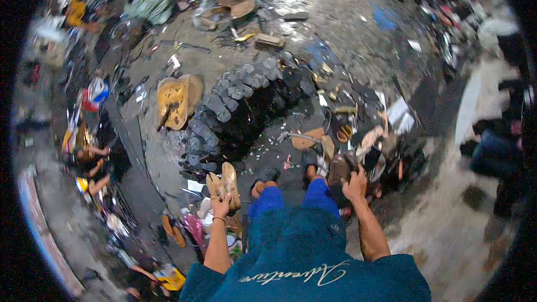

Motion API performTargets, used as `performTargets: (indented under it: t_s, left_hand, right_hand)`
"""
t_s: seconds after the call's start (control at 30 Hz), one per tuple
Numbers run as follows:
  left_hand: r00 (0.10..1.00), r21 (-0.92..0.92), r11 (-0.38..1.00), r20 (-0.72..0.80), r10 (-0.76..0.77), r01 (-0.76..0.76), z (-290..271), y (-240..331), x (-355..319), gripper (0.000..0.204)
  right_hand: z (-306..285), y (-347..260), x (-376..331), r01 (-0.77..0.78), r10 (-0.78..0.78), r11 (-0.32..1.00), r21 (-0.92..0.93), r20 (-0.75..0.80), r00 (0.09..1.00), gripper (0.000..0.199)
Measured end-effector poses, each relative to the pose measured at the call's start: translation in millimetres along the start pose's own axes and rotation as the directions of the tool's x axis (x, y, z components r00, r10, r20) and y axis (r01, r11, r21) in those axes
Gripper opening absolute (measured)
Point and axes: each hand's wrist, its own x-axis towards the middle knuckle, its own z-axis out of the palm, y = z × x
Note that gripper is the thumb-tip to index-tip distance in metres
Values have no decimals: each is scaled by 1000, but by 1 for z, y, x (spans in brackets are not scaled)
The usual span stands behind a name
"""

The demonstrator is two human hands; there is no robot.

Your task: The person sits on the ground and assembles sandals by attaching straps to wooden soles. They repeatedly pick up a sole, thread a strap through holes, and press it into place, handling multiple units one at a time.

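My left hand (221, 206) is closed on the near end of two tan shoe-shaped pieces (229, 183), held side by side beside my left knee. Whether they are lasts or shoes I cannot tell. To the right of my knees, my right hand (356, 184) is closed with its fingers on a brown shoe (338, 170). A second dark brown shoe (351, 160) seems to lie against it. In front of my feet, many dark shoe soles (218, 107) stand stacked in a curved row.
A yellow-stained tray (174, 102) lies left of the row. Brown flat pieces (307, 138) and a striped roll (344, 132) lie beyond my right foot. Tan sandals (173, 231) rest at lower left. Scraps cover the floor; another person's arms (98, 168) show at far left.
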Motion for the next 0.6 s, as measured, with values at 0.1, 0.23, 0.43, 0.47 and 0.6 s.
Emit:
performTargets:
  t_s: [0.1, 0.23, 0.43, 0.47, 0.6]
  left_hand:
    - [984, -142, 976, -89, 152, -163, 84, 15, 27, 46]
    - [997, -350, 935, -61, 36, -55, 116, 29, 48, 53]
    - [990, -270, 960, -135, 38, -74, 261, 0, 146, 66]
    - [987, -263, 963, -161, 6, -49, 281, -8, 166, 66]
    - [985, -171, 985, -165, -51, 22, 380, -42, 224, 66]
  right_hand:
    - [-20, 4, 104, 327, -322, 936, -127, 62, 945, 44]
    - [43, -45, 175, 740, -700, 647, -187, 240, 673, 36]
    - [186, -82, 293, 922, -877, -77, -378, 466, 118, 30]
    - [216, -97, 311, 914, -858, -160, -372, 511, 58, 31]
    - [314, -109, 364, 881, -719, -365, -300, 693, -62, 35]
